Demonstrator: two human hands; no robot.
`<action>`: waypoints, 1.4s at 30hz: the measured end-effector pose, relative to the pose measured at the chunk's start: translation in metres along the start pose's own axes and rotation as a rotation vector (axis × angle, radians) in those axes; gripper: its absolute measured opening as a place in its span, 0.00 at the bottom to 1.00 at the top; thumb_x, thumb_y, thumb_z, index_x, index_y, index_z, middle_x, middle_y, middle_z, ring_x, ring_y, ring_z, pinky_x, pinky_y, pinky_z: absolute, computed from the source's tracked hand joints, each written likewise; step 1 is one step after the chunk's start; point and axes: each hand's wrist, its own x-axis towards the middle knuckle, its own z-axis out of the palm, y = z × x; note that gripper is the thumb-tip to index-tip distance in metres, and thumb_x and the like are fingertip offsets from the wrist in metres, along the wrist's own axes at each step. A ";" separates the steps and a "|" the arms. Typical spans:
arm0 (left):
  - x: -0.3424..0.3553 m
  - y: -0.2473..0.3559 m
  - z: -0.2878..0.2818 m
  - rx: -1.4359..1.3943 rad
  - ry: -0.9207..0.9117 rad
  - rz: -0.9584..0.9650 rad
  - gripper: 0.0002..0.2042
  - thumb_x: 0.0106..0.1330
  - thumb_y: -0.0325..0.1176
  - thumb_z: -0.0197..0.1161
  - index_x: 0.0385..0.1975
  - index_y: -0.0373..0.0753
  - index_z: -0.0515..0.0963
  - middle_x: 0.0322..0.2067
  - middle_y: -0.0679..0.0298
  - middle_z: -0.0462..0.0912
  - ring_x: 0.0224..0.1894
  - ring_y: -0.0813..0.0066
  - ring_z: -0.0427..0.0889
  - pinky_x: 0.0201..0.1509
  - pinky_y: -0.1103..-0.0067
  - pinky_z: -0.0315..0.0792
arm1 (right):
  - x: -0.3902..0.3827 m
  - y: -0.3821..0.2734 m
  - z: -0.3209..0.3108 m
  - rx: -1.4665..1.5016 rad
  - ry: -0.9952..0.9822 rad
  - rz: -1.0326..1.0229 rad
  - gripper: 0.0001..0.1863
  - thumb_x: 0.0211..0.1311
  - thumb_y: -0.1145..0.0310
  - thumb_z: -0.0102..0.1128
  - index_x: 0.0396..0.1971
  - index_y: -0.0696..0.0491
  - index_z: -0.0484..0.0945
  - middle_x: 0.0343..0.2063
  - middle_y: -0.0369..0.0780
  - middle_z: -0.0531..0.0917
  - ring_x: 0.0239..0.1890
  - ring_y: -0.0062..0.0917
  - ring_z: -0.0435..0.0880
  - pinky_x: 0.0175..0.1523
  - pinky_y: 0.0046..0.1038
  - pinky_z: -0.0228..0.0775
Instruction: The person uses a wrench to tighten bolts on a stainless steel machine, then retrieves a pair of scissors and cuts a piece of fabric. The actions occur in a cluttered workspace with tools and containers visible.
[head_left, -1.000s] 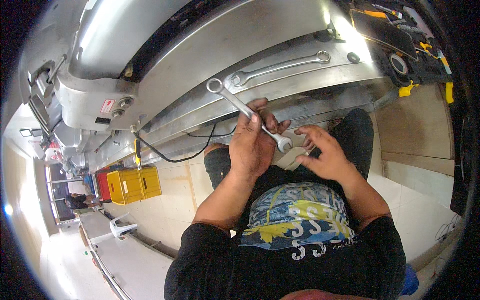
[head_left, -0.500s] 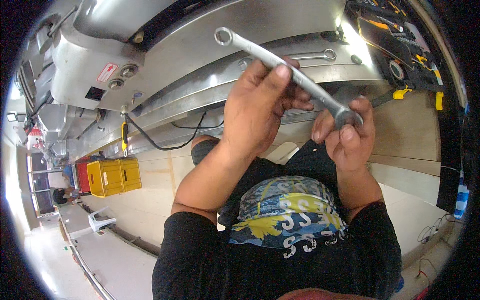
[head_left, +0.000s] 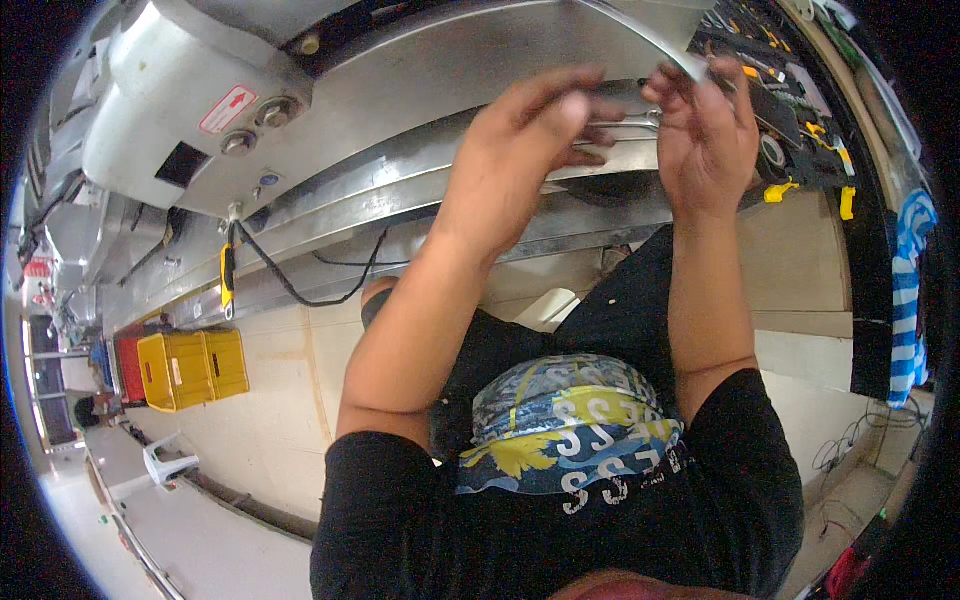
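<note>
My right hand [head_left: 706, 140] is raised at the upper right, its fingertips gripping the lower end of a long steel wrench [head_left: 655, 45] that slants up out of the picture's top. To its left, my left hand [head_left: 535, 140] is apart from that wrench, fingers spread and slightly bent, holding nothing. A second wrench [head_left: 633, 123] lies on the steel ledge [head_left: 420, 180] behind my hands, partly hidden by them.
An open black tool case [head_left: 800, 135] with yellow latches sits at right. A steel machine housing [head_left: 175, 100] fills the upper left; a yellow-handled tool [head_left: 227, 275] hangs by a black cable. A yellow crate [head_left: 185, 370], white stool [head_left: 165, 460] and another person [head_left: 90, 408] are farther left.
Both hands have risen with the wrench toward the upper part of the picture. My left hand has let go of the wrench, which is now in my right hand.
</note>
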 end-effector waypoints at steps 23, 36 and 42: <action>-0.126 -0.226 -0.140 0.501 -0.019 -0.656 0.19 0.71 0.34 0.60 0.60 0.36 0.73 0.47 0.59 0.84 0.50 0.71 0.81 0.55 0.76 0.73 | 0.023 0.015 0.052 -0.772 -0.095 -0.122 0.19 0.60 0.70 0.70 0.49 0.56 0.75 0.32 0.41 0.83 0.33 0.26 0.86 0.38 0.27 0.82; -0.133 -0.239 -0.143 0.932 -0.150 -0.618 0.20 0.68 0.38 0.59 0.57 0.38 0.76 0.51 0.48 0.82 0.52 0.52 0.82 0.59 0.68 0.73 | 0.013 0.074 0.118 -1.036 -0.280 -0.513 0.10 0.54 0.71 0.68 0.38 0.52 0.80 0.29 0.43 0.84 0.31 0.34 0.84 0.36 0.36 0.78; -0.128 -0.236 -0.134 0.933 -0.183 -0.636 0.20 0.66 0.37 0.59 0.56 0.38 0.77 0.48 0.47 0.84 0.51 0.51 0.82 0.58 0.66 0.74 | 0.020 0.047 0.041 -0.280 0.148 -0.406 0.07 0.60 0.81 0.65 0.37 0.59 0.78 0.30 0.45 0.85 0.32 0.35 0.88 0.40 0.36 0.85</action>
